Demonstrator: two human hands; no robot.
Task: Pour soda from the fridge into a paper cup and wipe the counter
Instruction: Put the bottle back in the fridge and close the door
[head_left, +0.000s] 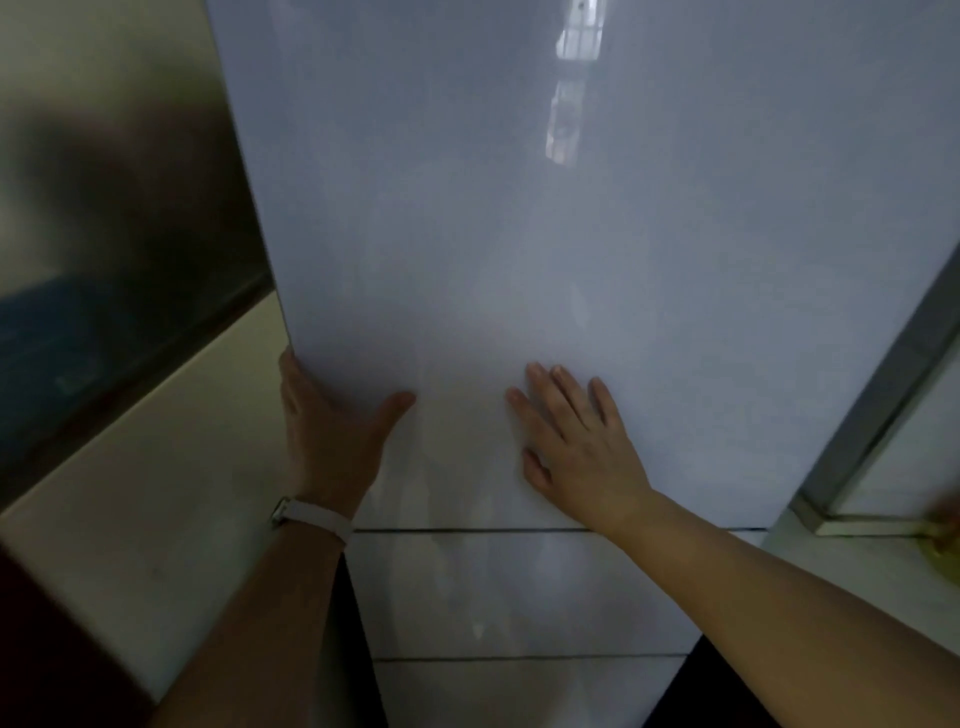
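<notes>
Both hands are on the fridge door (519, 208), the broad glossy white panel filling most of the view. Below it run seams of what look like lower drawers (519, 592), though the picture is soft there. At right, a pale counter (857, 566) juts in, a yellowish blur at its edge too smeared to name. The left hand (332, 431) hooks its fingers round the door's left edge, thumb splayed across the front — a grip suited to swinging it. The right hand (576, 441) lies flat, fingers spread, steadying the panel. A pale watch strap (317, 517) circles the left wrist. No soda or cup shows — presumably the soda sits behind this door.
</notes>
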